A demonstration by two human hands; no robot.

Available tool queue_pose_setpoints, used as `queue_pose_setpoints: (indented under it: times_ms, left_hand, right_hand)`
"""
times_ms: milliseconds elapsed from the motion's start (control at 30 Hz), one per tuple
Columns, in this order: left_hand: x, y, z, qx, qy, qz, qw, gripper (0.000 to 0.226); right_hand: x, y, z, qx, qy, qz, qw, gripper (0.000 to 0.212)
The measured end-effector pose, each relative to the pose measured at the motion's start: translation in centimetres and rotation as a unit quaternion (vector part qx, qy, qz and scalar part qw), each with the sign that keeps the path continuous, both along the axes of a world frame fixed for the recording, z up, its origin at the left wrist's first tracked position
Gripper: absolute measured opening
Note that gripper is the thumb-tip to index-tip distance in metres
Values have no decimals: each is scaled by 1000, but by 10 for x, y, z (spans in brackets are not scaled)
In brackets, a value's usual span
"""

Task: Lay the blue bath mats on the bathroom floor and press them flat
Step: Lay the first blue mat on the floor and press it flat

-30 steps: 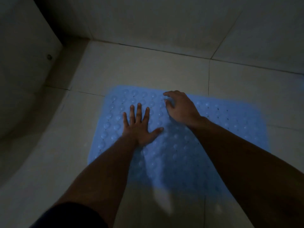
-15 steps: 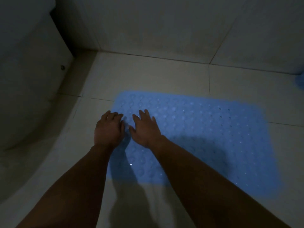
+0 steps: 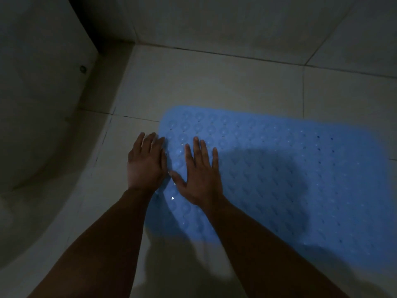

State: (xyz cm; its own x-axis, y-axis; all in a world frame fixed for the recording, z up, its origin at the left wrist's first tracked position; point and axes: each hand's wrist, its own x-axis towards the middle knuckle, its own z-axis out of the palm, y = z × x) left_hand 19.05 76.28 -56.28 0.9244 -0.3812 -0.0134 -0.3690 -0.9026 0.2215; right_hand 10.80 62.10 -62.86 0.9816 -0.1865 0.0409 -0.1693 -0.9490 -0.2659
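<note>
A blue bath mat [image 3: 279, 179] with rows of round bumps and small holes lies spread on the pale tiled floor [image 3: 204, 82], reaching from the centre to the right edge of the view. My left hand [image 3: 146, 162] lies flat at the mat's left edge, fingers straight, partly on the tile. My right hand [image 3: 199, 171] presses palm-down on the mat just to its right, fingers spread. The light is dim, and both arms cast shadows over the mat.
A curved pale fixture base [image 3: 43, 125] with a small bolt [image 3: 82, 68] fills the left side. Tiled wall [image 3: 236, 22] runs along the back, meeting the floor at a dark grout line. Bare tile lies in front of the mat.
Both hands slid left from the mat's middle to its left edge. My right hand's fingers have flattened and spread since half a second ago.
</note>
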Motion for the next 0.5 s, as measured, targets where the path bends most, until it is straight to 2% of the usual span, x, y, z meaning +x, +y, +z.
queue_pose_setpoints:
  times_ms: [233, 400, 500]
  left_hand:
    - [7, -2, -2, -5, 3, 25, 1000, 42]
    - [9, 4, 7, -14, 11, 46, 999, 44]
    - [12, 2, 17, -23, 20, 62, 998, 46]
  right_hand:
    - [4, 1, 1, 15, 20, 0, 1000, 90]
    - [10, -7, 20, 78, 154, 28, 985, 90]
    - [26, -19, 47, 108, 215, 37, 970, 76]
